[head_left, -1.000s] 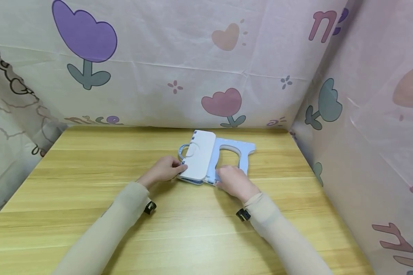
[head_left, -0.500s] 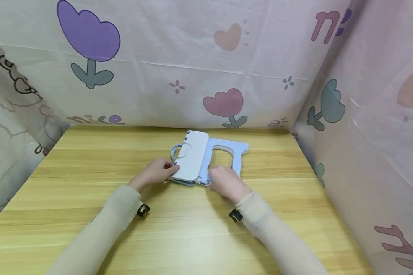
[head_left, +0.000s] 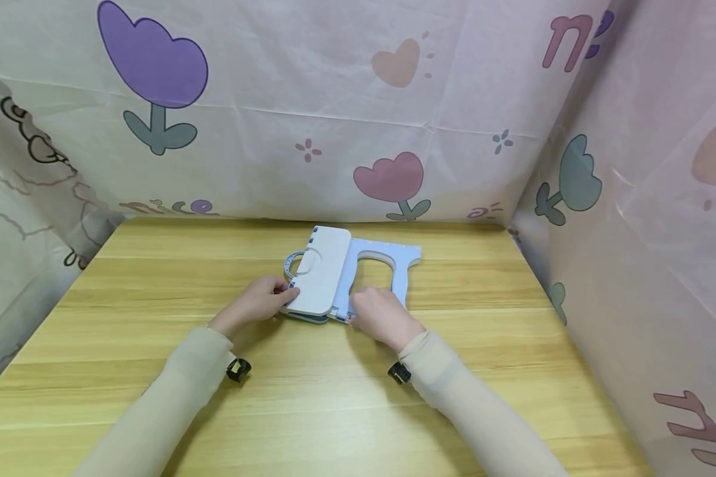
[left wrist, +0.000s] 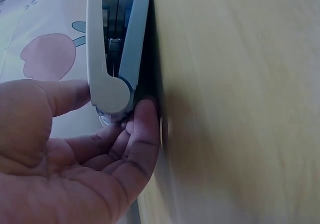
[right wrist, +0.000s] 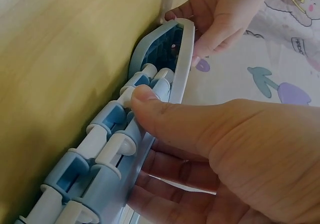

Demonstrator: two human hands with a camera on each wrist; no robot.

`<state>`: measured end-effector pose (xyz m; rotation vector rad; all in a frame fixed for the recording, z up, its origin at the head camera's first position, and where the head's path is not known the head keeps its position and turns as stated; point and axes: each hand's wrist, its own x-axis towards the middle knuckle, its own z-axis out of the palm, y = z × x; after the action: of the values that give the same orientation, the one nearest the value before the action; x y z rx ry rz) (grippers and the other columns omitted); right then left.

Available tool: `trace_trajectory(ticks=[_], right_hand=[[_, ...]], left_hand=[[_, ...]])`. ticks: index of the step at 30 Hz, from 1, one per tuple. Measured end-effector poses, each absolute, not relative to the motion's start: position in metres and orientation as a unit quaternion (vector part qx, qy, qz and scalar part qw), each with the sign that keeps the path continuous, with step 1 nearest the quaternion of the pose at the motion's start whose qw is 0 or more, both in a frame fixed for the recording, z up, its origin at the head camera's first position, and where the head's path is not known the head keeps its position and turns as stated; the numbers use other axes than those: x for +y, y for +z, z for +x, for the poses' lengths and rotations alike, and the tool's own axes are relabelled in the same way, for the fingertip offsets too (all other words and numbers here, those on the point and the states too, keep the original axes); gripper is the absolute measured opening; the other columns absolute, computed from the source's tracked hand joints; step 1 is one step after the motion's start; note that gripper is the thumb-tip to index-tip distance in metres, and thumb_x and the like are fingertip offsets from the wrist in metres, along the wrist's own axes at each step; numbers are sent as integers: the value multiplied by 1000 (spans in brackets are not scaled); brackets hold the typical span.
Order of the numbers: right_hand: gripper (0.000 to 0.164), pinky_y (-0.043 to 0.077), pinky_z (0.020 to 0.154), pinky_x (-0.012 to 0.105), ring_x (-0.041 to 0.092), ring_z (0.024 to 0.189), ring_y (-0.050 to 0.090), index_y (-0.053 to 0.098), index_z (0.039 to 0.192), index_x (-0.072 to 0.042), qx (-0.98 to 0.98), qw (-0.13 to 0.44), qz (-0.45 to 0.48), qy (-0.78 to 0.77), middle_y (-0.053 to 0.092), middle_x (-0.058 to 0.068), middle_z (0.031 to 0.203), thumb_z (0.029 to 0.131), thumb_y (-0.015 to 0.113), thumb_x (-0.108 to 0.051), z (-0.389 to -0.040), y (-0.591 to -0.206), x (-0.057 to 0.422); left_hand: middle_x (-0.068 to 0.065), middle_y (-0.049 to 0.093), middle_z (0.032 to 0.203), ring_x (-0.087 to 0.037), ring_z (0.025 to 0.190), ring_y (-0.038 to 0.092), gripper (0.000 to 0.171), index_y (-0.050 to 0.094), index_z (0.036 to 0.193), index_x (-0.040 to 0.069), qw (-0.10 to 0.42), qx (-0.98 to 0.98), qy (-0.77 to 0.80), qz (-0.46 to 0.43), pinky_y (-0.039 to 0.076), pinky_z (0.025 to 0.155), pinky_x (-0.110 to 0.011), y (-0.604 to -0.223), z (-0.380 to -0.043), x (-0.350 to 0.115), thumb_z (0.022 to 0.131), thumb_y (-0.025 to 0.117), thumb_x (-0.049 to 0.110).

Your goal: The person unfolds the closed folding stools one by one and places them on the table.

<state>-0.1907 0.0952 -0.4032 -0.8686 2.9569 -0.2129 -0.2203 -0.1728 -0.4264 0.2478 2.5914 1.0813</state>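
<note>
A blue-and-white plastic folding stool lies partly folded at the back middle of the table, its white panel (head_left: 322,278) on the left and its light blue leg frame (head_left: 400,281) with a large cutout on the right. A round carry handle (head_left: 288,266) juts from the left edge. My left hand (head_left: 259,301) pinches the panel's near left corner, thumb on top and fingers below; the left wrist view shows the rounded hinge end (left wrist: 112,93) there. My right hand (head_left: 382,315) grips the frame's near end, its thumb on the blue and white hinge segments (right wrist: 107,119).
The stool rests on a wood-grain table (head_left: 334,411). A pale cloth (head_left: 262,66) printed with flowers and letters hangs behind the table and along both sides. Dark wrist cameras (head_left: 238,370) sit at both cuffs.
The stool and both hands have shifted a little to the left across the table. Both hands keep their hold, and the fold looks unchanged.
</note>
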Motion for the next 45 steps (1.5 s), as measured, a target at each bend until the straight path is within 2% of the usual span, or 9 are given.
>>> trace_trajectory(ticks=[6,14,26,38,45], right_hand=[[18,63,74,35,21,80,71,77,97,-6,954,21,-291,-63,74,6,91,93,86,-21,-190,-403,90],[18,62,70,34,20,77,69,77,96,-6,952,14,-299,-64,73,4,89,93,86,-21,-191,-403,86],[20,62,70,34,20,81,69,76,98,-7,946,11,-319,-62,72,4,94,93,85,-25,-190,-405,86],[21,64,67,39,21,83,71,75,105,-10,945,9,-322,-58,72,4,100,99,79,-30,-187,-404,89],[27,55,62,34,14,76,60,74,108,-13,945,12,-320,-69,68,-1,93,94,85,-33,-187,-399,96]], left_hand=[[-9,64,91,-20,82,61,34,68,108,-1,168,899,396,78,54,71,-29,-427,-218,-177,113,55,31],[-15,66,102,-24,90,72,34,63,114,-5,188,882,427,59,63,82,-36,-422,-212,-179,115,52,27],[-12,63,102,-19,87,72,32,61,112,-4,206,872,442,50,62,83,-32,-424,-212,-188,114,52,27],[-13,68,105,-19,86,71,38,58,121,-6,205,864,459,42,54,82,-32,-418,-208,-193,115,52,31],[-16,65,111,-18,88,69,42,56,126,-10,188,851,489,41,62,85,-34,-407,-208,-194,114,53,30]])
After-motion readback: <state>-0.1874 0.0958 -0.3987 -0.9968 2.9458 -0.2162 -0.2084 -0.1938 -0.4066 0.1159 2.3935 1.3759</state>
